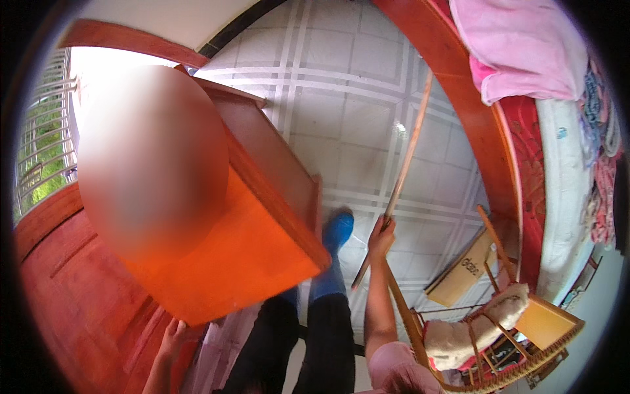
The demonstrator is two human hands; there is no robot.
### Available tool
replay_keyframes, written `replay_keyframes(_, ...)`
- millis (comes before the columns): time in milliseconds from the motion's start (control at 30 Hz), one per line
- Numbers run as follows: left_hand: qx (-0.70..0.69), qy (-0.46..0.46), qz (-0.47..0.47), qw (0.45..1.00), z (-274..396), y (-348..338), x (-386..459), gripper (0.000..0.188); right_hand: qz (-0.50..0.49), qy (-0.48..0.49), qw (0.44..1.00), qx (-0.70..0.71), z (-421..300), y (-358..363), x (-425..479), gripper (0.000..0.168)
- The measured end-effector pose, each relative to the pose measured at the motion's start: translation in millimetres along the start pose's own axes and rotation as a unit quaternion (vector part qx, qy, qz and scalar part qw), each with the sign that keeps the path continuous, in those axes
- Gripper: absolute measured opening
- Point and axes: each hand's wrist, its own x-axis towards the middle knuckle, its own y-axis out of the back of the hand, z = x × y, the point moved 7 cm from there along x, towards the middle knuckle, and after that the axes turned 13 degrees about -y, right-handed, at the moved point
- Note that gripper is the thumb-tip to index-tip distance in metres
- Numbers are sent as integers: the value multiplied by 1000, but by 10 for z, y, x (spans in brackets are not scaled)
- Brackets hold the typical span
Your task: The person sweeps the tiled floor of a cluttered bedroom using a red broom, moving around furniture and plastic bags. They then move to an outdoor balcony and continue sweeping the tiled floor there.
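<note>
In my right hand [381, 240] is a long wooden pole [409, 147], held slantwise above the floor. Its far end reaches towards the bed frame, and a short darker end sticks out behind my fist. My left hand [172, 335] is at the near left corner of an orange-topped wooden piece of furniture [256, 251], fingertips at its edge. Whether those fingers grip the corner or only touch it is unclear. A blurred patch hides much of the orange top. Below, my blue-covered foot [339, 229] stands on the tiles close to the furniture's side.
Pale patterned tiles [339, 123] cover the floor. Along the right runs a wooden bed frame [487, 128] with a pink blanket [526, 49] on the bed. A cane chair [531, 374] with a plush cushion [472, 337] and a cardboard box [462, 271] stand by my right arm. A barred window [47, 143] is at left.
</note>
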Motion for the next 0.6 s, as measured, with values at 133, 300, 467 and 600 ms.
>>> replay_keyframes(133, 20, 12, -16, 1000, 62, -12, 18, 45, 54, 53, 997, -29, -448, -644, 1086, 26)
replay_keyframes(300, -19, 28, 0, 999, -16, 15, -31, 48, 29, 53, 992, -113, -1297, -1078, 1753, 31)
replay_keyframes(467, -18, 6, -11, 1000, 33, -25, -31, 53, -5, 37, 985, -171, -1168, -815, 1234, 32)
replay_keyframes(600, -16, -10, -13, 1000, -4, 13, -23, 55, -67, 37, 983, -167, -670, -453, 458, 44)
